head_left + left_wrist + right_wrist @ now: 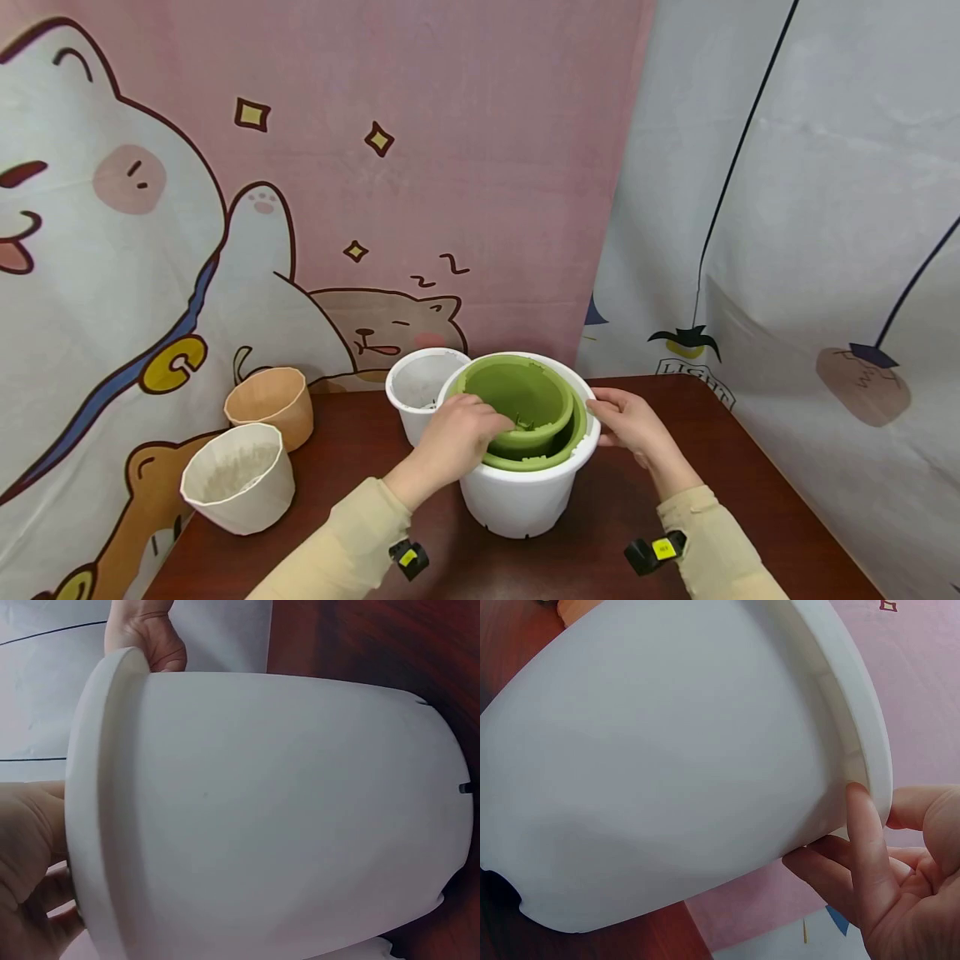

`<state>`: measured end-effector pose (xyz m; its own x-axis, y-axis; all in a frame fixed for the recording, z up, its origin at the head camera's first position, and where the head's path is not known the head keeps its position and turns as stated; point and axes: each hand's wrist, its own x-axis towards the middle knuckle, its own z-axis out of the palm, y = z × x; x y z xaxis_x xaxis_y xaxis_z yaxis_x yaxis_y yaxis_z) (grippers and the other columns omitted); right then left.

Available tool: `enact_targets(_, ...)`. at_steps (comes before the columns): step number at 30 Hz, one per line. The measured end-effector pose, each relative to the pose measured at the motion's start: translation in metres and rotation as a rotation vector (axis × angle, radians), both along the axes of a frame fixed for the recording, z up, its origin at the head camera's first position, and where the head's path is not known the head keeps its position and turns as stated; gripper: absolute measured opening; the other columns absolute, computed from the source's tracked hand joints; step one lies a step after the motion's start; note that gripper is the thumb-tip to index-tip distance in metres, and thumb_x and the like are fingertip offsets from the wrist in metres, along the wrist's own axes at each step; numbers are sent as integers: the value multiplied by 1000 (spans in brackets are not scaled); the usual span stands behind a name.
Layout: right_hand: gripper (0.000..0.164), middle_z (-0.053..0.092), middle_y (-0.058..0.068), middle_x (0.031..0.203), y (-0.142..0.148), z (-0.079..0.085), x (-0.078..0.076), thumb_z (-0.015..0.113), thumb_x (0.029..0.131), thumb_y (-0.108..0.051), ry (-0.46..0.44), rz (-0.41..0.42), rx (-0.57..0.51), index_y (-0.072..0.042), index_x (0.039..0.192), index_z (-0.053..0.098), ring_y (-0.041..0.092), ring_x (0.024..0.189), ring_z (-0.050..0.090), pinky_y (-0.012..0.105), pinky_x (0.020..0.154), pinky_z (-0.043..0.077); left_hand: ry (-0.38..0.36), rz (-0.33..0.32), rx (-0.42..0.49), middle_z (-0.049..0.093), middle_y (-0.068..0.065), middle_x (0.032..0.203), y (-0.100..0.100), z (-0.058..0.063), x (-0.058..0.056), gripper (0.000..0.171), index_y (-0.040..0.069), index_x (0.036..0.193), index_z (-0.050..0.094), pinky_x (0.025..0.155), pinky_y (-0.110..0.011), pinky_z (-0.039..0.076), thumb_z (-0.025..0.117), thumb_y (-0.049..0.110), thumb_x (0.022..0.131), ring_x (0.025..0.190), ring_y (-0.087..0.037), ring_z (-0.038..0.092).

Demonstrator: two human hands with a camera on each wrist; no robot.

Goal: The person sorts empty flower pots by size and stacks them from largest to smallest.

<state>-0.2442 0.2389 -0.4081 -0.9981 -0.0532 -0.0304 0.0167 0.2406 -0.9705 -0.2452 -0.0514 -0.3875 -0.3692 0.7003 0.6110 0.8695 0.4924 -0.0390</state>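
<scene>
Six pots are in view: two white, two green, one peach and one cream; the large white pot (517,500) stands upright on the dark red table (738,462), near its middle, with the outer green pot (576,435) inside it and the inner green pot (506,385) set within that, off-centre toward the back; the small white pot (417,385) stands just behind and to the left; the peach pot (291,425) and the cream pot (264,496) stand at the table's left side.

The left hand (456,440) has its fingers bent over the near left rim of the inner green pot; some fingertips are hidden, so whether they pinch it cannot be told; the right hand (633,427) pinches the large white pot's rim on its right, fingers both under the lip and behind it, with little gap between them.

Bare tabletop lies between the large white pot and the right edge; on the left another bare stretch separates it from the cream pot, partly crossed by the left forearm; the printed cloth (487,167) hangs close behind the back edge.
</scene>
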Motion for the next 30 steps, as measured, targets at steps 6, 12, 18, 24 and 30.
enact_targets(6, 51, 61, 28, 124, -1, 2, 1, 56, 101, -16, 2, 6, -9, 13, 141, 42, 14, 82, 68, 31, 67, 60, -98, -13, -65, 74, 6, 92, -2, 9, 0, 25, 15, 99, 79, 83, -33, 50, 82, 8, 75, 85, -15, 66)
enact_targets(12, 49, 62, 27, 124, -1, 2, 1, 56, 101, -16, -4, -6, 1, 12, 140, 44, 15, 82, 68, 32, 68, 60, -134, -5, -133, 74, 7, 96, -4, 14, 0, 28, 18, 104, 78, 80, -31, 50, 82, 10, 77, 88, -14, 67)
enact_targets(18, 49, 62, 27, 123, 0, 1, 0, 57, 101, -16, -8, -4, -2, 12, 140, 45, 15, 82, 68, 32, 69, 60, -139, -6, -195, 74, 9, 96, -5, 17, 2, 26, 20, 105, 78, 74, -30, 49, 80, 14, 80, 86, -13, 66)
enact_targets(24, 49, 62, 27, 124, 0, 1, 0, 56, 101, -16, -10, -5, -13, 12, 140, 44, 15, 83, 68, 32, 69, 60, -158, -23, -214, 74, 8, 96, -5, 19, 4, 22, 19, 104, 78, 77, -29, 50, 79, 14, 82, 87, -13, 67)
enact_targets(30, 50, 63, 26, 122, 1, 2, 1, 57, 101, -16, -6, -1, -22, 12, 140, 44, 14, 81, 68, 31, 68, 59, -185, -49, -190, 74, 10, 94, -5, 19, 5, 15, 18, 98, 79, 80, -25, 50, 77, 13, 85, 88, -10, 67)
